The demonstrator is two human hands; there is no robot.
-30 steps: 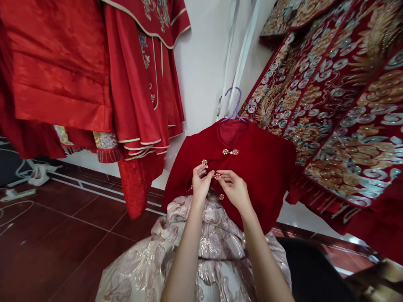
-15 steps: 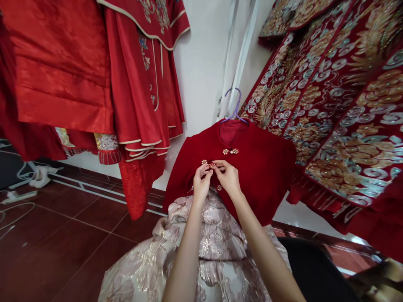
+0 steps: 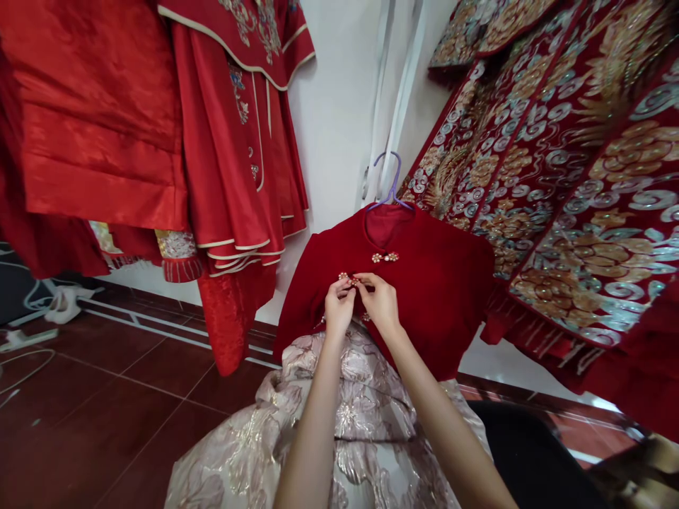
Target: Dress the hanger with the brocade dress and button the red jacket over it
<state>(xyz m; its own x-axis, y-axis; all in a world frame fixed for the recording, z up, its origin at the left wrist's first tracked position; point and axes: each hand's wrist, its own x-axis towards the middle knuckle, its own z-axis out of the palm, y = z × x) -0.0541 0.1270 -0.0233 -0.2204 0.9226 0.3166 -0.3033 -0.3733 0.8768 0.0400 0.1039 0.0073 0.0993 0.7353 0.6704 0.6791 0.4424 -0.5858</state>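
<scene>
Red jacket and pale floral cloth, seen from above: the cloth (image 3: 254, 445) spreads across the near centre, and the short red jacket (image 3: 440, 304) lies beyond it, neck opening to the far side, on a purple hanger (image 3: 393, 185). The left hand (image 3: 338, 309) and the right hand (image 3: 382, 302) meet over the left part of the jacket front, fingertips together, each pinched on the middle fastener (image 3: 354, 282); neither hand is nearer, since the fastener lies between them at the far end of both. Its long axis appears to run left to right, across the front opening, much as in the upper fastener (image 3: 385, 257), whose two flower halves meet farther away and to the right. Whether the middle halves are joined cannot be told, as the fingers cover them. A flower ornament (image 3: 343, 276) shows just beyond the left fingertips, and a lower ornament (image 3: 366, 317) lies nearer, partly behind the right hand. Compared with one second earlier, the right fingertips sit farther away and closer to the left hand, and the lower ornament has shifted the same way.
</scene>
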